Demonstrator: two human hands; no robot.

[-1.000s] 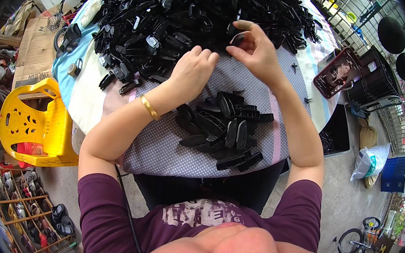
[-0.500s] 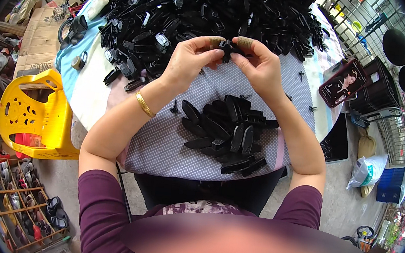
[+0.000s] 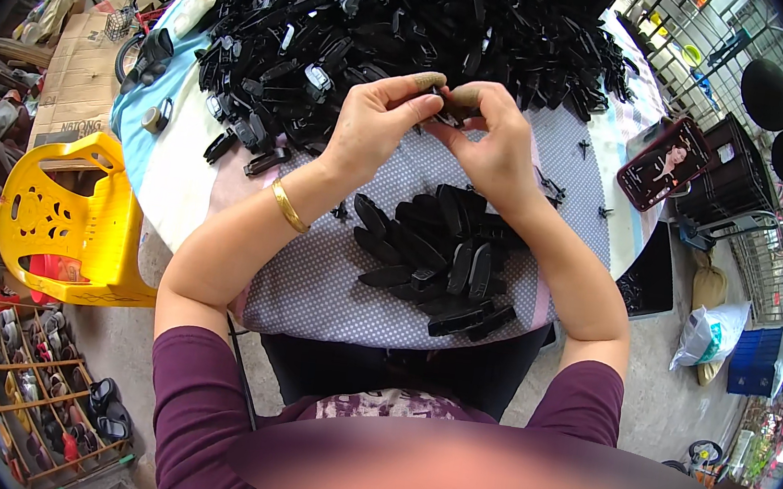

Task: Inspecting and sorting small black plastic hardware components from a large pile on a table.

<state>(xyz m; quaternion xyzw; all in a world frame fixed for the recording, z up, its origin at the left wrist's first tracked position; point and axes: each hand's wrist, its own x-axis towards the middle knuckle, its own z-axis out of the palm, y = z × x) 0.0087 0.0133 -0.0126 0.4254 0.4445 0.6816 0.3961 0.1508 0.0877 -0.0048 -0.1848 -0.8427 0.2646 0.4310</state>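
From here, L hand (image 3: 374,125) at 9 o'clock and R hand (image 3: 499,149) at 3 pinch a dark piece (image 3: 450,116) b/w them, equally near, long axis hidden.

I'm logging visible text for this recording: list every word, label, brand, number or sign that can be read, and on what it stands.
Brown cardboard: dark capital letters, legible, wording withheld.
Purple shirt: pale print, partly covered, unreadable.
Phone screen: small marks, too small to read.
White bag: green marking, too small to read.
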